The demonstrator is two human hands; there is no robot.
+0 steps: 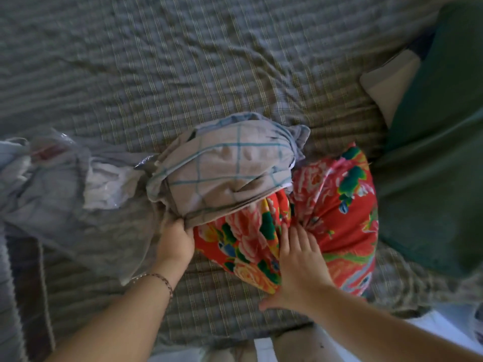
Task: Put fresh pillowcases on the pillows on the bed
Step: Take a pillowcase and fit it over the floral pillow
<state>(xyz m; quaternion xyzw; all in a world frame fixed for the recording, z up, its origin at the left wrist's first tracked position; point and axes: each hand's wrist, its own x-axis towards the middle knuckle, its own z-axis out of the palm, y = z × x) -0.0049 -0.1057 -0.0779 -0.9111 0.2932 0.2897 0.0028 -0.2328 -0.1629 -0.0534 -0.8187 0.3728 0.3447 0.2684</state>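
Left hand (176,239) grips the hem of the checked pillowcase (224,168), and my right hand (298,262) presses flat, fingers straight, on the floral pillow (339,205) on the bed (156,74); I judge both soft, light and compressible, best held at the case's open edge.

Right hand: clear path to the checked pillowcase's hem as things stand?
Probably yes. The right hand lies flat on the flowered pillow, holding nothing; the checked pillowcase hem sits just past its fingertips, nothing between.
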